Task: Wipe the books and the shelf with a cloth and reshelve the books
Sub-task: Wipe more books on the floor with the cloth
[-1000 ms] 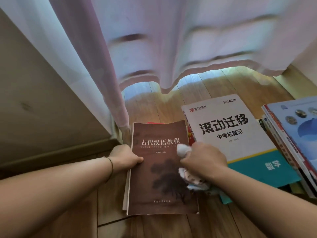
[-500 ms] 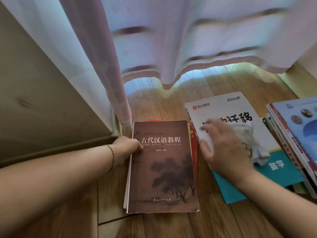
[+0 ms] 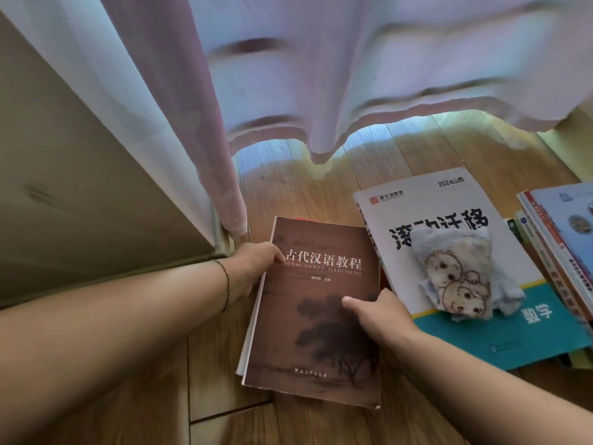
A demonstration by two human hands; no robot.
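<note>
Both hands grip a brown book point(image 3: 317, 303) by opposite edges: left hand point(image 3: 253, 268) at the spine, right hand point(image 3: 378, 316) opposite. The cloth point(image 3: 455, 274) lies loose on the white workbook point(image 3: 426, 207) beside it, with bare floor point(image 3: 288, 175) beyond.

Book with the tree cover point(image 3: 316, 311): lying flat on the wooden floor point(image 3: 288, 187), near centre — sitting on top of other books.
Left hand point(image 3: 253, 268): gripping its left edge, thumb on the cover.
Right hand point(image 3: 377, 316): holding its right edge, thumb lying on the cover.
Workbook point(image 3: 449, 252): lying just right of that book, edges touching or nearly so.
Cloth point(image 3: 455, 274): resting on the workbook's middle.
Stack of books point(image 3: 564, 239): sitting at the far right, beside the workbook.
Curtain point(image 3: 321, 75): hanging behind everything — hem just above the floor.
Cabinet side point(image 3: 80, 187): standing at the left.
</note>
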